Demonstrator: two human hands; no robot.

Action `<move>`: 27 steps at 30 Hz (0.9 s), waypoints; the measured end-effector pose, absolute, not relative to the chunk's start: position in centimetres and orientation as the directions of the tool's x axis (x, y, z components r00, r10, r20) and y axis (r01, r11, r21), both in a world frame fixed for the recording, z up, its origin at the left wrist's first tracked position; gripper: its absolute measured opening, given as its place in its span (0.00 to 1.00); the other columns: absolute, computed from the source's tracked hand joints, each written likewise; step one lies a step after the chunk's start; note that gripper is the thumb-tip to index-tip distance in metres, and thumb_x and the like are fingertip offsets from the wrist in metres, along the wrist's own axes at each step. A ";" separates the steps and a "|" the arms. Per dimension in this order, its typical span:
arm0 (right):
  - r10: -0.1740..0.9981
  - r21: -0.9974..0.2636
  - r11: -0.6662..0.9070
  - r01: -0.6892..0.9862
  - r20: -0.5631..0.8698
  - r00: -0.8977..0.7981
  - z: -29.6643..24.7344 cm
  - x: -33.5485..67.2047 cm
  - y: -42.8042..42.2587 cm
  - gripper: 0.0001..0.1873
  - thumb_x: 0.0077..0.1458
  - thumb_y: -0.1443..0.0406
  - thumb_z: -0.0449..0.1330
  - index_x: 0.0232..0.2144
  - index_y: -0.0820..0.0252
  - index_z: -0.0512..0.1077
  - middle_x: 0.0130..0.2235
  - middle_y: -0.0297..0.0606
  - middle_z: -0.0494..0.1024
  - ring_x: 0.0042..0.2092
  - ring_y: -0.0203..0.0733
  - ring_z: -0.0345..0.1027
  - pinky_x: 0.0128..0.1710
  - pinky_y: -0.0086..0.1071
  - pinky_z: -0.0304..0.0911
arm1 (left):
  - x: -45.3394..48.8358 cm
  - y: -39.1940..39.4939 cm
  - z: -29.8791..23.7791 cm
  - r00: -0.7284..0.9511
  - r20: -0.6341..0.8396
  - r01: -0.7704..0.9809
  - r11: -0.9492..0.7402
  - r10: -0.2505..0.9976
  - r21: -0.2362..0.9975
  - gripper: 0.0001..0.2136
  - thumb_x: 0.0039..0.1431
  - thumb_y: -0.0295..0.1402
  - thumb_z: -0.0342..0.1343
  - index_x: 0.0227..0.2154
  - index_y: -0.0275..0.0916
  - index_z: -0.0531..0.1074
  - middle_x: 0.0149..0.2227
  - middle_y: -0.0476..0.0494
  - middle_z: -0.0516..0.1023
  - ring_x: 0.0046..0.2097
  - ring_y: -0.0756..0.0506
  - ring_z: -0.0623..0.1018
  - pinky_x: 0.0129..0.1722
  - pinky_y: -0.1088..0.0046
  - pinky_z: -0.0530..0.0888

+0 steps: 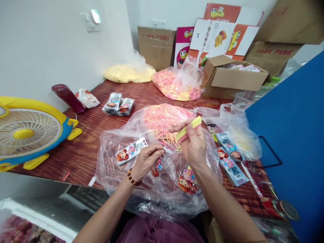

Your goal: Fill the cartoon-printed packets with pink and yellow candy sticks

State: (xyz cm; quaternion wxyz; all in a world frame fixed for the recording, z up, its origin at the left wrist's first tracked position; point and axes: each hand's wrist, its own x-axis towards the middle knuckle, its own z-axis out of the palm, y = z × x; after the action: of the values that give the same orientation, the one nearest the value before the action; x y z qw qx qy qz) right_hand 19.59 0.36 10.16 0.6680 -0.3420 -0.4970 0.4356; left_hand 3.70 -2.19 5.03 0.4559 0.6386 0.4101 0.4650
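My right hand (194, 145) is closed around a bundle of thin yellow and pink sticks (189, 128), held upright at a slant above the clear plastic bag. My left hand (147, 161), with a beaded bracelet at the wrist, has its fingers pinched together; a whitish edge shows at the fingertips, but I cannot tell what it is. Partly under that hand lies a printed packet (157, 166). Another printed packet (131, 151) is left of it, and one more packet (187, 180) rests below my right hand. Behind both hands is a heap of pink and yellow sticks (165, 118) on the clear plastic bag (111, 145).
Stacked printed packets (118, 104) stand at back left, near a dark red bottle (69, 98) and a yellow-blue fan (32, 131). More packets (231, 162) lie at right. Behind are a bag of sticks (174, 84), a yellow bag (129, 73) and an open carton (235, 79).
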 end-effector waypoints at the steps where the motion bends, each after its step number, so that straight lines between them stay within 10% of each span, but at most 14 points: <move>1: 0.931 -0.901 0.364 -0.236 0.346 0.115 9.9 19.3 0.1 0.07 0.64 0.57 0.47 0.39 0.52 0.59 0.34 0.35 0.74 0.42 0.42 0.75 0.44 0.41 0.68 | 3.9 -2.2 5.0 0.231 0.213 0.088 -0.238 0.949 0.967 0.09 0.61 0.36 0.55 0.30 0.36 0.75 0.27 0.48 0.73 0.29 0.51 0.70 0.30 0.76 0.67; 13: 0.958 -0.942 0.275 -0.194 0.250 0.143 7.0 18.6 -1.6 0.08 0.64 0.57 0.48 0.39 0.53 0.62 0.39 0.40 0.78 0.47 0.45 0.74 0.46 0.42 0.68 | 4.6 -1.8 4.6 0.151 0.136 -0.027 -0.134 0.979 0.991 0.09 0.59 0.37 0.59 0.31 0.36 0.75 0.29 0.48 0.73 0.30 0.51 0.70 0.31 0.77 0.67; 27: 0.930 -0.946 0.299 0.127 0.259 -0.262 8.0 20.9 -0.7 0.20 0.65 0.57 0.51 0.58 0.49 0.65 0.62 0.39 0.68 0.64 0.43 0.58 0.65 0.48 0.50 | 4.6 -0.6 4.7 0.175 0.039 -0.207 -0.002 0.984 0.978 0.11 0.57 0.40 0.61 0.34 0.37 0.75 0.32 0.48 0.75 0.32 0.51 0.72 0.34 0.76 0.69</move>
State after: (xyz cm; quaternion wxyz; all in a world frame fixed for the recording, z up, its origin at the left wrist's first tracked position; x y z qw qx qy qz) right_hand 20.94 -0.69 8.02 0.4583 -0.3986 -0.6630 0.4376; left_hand 4.65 -0.58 4.68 0.5867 0.4934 0.3936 0.5074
